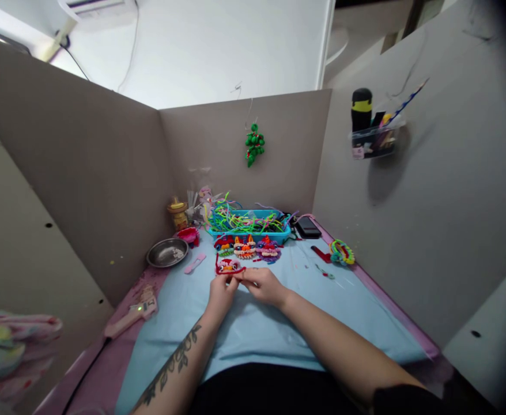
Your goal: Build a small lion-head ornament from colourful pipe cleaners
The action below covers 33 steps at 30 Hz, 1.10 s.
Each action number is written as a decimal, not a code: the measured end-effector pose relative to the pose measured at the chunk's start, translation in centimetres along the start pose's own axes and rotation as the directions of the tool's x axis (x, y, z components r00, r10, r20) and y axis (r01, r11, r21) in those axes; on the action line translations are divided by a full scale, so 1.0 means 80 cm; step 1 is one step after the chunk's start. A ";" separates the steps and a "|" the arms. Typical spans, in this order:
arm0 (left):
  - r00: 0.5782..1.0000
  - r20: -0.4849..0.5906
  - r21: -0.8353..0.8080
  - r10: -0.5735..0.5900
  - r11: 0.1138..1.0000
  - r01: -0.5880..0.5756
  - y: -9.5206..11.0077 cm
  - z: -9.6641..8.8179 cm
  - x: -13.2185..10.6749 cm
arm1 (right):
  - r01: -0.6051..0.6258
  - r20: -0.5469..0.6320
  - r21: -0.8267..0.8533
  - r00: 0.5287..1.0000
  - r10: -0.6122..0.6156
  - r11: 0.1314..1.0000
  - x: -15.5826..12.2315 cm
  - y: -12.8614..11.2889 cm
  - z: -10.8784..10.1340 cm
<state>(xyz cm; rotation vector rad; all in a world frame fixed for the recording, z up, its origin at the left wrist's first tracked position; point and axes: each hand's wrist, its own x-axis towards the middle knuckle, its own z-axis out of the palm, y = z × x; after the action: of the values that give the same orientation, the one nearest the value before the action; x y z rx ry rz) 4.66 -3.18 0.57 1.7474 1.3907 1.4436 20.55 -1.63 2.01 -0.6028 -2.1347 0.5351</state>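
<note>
My left hand [222, 293] is closed at the lower edge of a small red and pink pipe-cleaner figure [228, 265] with eyes and a yellow-orange patch. A red pipe cleaner [237, 271] runs along the bottom of that figure, and one end sticks up at its left. Right beside, my right hand [262, 285] pinches the pipe cleaner's right side, thumb and forefinger together. Both hands touch or nearly touch each other. Just beyond them, finished-looking figures stand in a row: a red and green one [224, 246], an orange one [245, 248] and a purple one [269, 249].
Behind the figures, a blue basket [253, 236] overflows with pipe cleaners. To the left are a metal bowl [160, 253], a pink clip-like piece [195, 263] and a corded glue gun [132, 319]. A phone [308, 227] and yellow-green coil [342, 252] lie right. Grey partitions [210, 144] surround the table.
</note>
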 end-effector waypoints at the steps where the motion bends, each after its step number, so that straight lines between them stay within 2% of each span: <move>1: 1.000 0.001 0.018 0.017 1.000 -0.017 0.001 0.000 -0.001 | 0.013 0.012 -0.030 1.000 -0.013 0.999 0.000 0.000 0.000; 5: 0.997 0.011 0.011 0.071 0.997 -0.071 0.001 -0.001 -0.003 | -0.065 -0.046 -0.158 0.997 0.059 0.985 0.002 0.006 0.002; 8: 0.997 0.000 -0.001 0.083 0.997 -0.083 0.002 -0.003 -0.004 | -0.150 -0.114 -0.124 0.984 0.136 0.981 0.005 0.009 0.003; 12: 0.997 -0.039 -0.031 0.066 0.997 -0.068 0.008 -0.005 -0.005 | -0.305 -0.158 0.145 0.932 0.327 0.941 0.011 0.005 0.009; 15: 0.997 -0.063 -0.065 0.041 0.997 -0.045 0.013 -0.006 -0.005 | -0.416 -0.095 0.360 0.874 0.477 0.835 0.014 0.002 0.014; 17: 0.997 -0.071 -0.092 0.025 0.995 -0.032 0.014 -0.006 -0.005 | -0.452 -0.053 0.451 0.847 0.529 0.770 0.016 0.002 0.017; 20: 0.997 -0.079 -0.124 0.006 0.992 -0.016 0.014 -0.006 -0.005 | -0.447 -0.045 0.547 0.829 0.558 0.708 0.018 0.003 0.024; 23: 0.998 -0.064 -0.139 -0.018 0.990 0.009 0.010 -0.004 -0.004 | -0.377 -0.105 0.612 0.833 0.544 0.695 0.019 0.006 0.030; 26: 0.999 -0.025 -0.146 -0.034 0.989 0.030 0.006 -0.003 -0.003 | -0.330 -0.164 0.604 0.839 0.519 0.725 0.018 0.011 0.031; 29: 1.000 -0.004 -0.147 -0.025 0.989 0.024 0.003 -0.001 -0.002 | -0.350 -0.162 0.547 0.847 0.506 0.761 0.016 0.014 0.025; 33: 1.000 -0.004 -0.120 0.027 0.992 -0.027 0.001 -0.001 -0.002 | -0.361 -0.132 0.366 0.892 0.432 0.858 0.014 0.013 0.014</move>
<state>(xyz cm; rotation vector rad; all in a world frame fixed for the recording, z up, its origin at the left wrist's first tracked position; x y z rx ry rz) 4.66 -3.39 0.61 1.6952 1.2584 1.5122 19.34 -0.31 1.44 -0.8724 -1.6676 0.9939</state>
